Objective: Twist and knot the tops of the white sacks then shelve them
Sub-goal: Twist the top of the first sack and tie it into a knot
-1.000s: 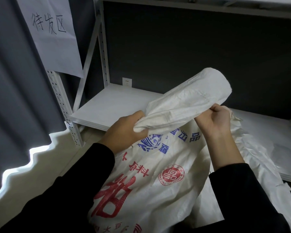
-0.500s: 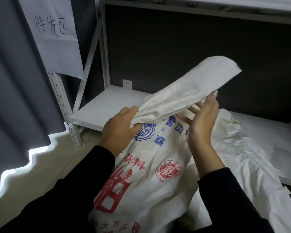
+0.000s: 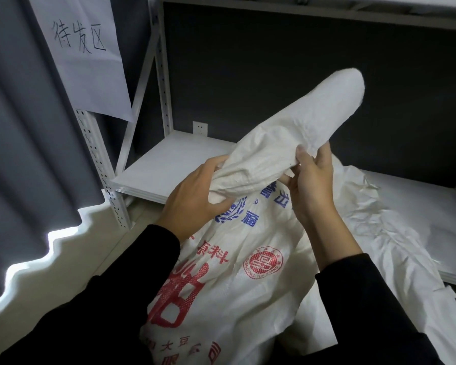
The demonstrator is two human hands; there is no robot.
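Grey metal shelving [image 3: 161,75] stands against a dark wall [image 3: 274,61] across the upper half of the frame. One handwritten paper sign [image 3: 84,56] hangs at upper left, and one wall socket [image 3: 199,128] sits behind the lower shelf board [image 3: 163,164].

At centre, a printed white sack [image 3: 234,272] stands in front of the shelving. Its top is gathered into a thick roll [image 3: 300,127] pointing to upper right. The left hand [image 3: 195,196] clenches the roll's neck where it meets the sack's body. The right hand [image 3: 313,185], which lay flat-fingered against the roll half a second ago, now grasps it again, thumb on top. This looks like a fresh grip for another twist. No knot is tied yet.

Count: two hands, two sacks. The second sack [image 3: 395,233], plain and crumpled, lies on the shelf board at right.
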